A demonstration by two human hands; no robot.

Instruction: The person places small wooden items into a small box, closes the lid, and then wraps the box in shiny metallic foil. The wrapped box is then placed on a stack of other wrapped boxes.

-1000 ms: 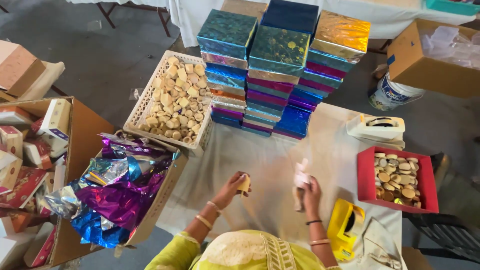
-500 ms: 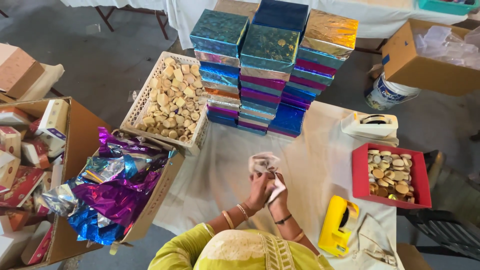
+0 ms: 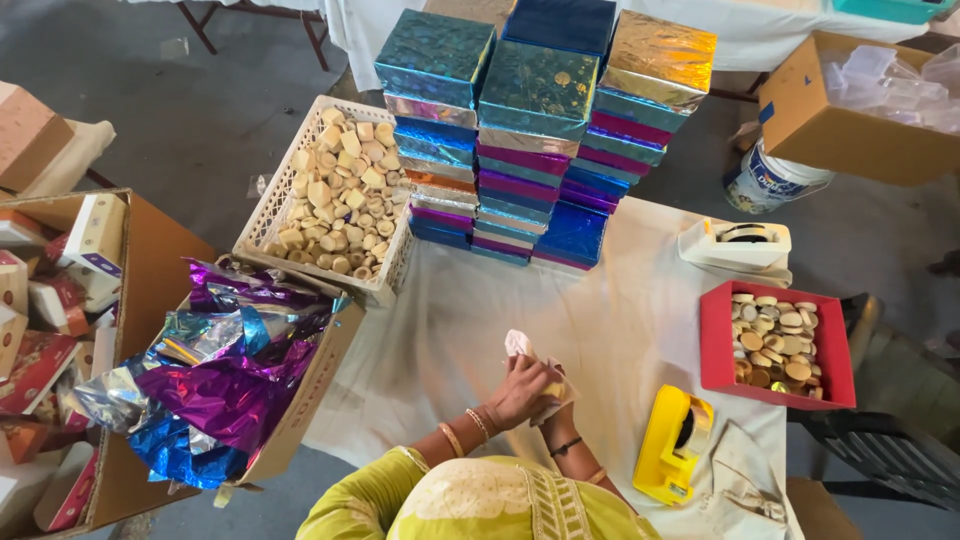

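Wrapper (image 3: 519, 345), a pale thin sheet, sits bunched between both hands just above the white-covered desk (image 3: 600, 320), near its front edge. Left hand (image 3: 518, 392) cups over it, grip closed on the sheet; right hand (image 3: 550, 392) presses from beneath, fingers folded around a small yellowish sweet (image 3: 553, 388) (mostly hidden). Doing this well seems to mean keeping the piece centred and folding the loose corner down snugly without tearing. Yellow tape dispenser (image 3: 673, 445) lies just to the right; red box (image 3: 775, 345) of round sweets stands farther right.
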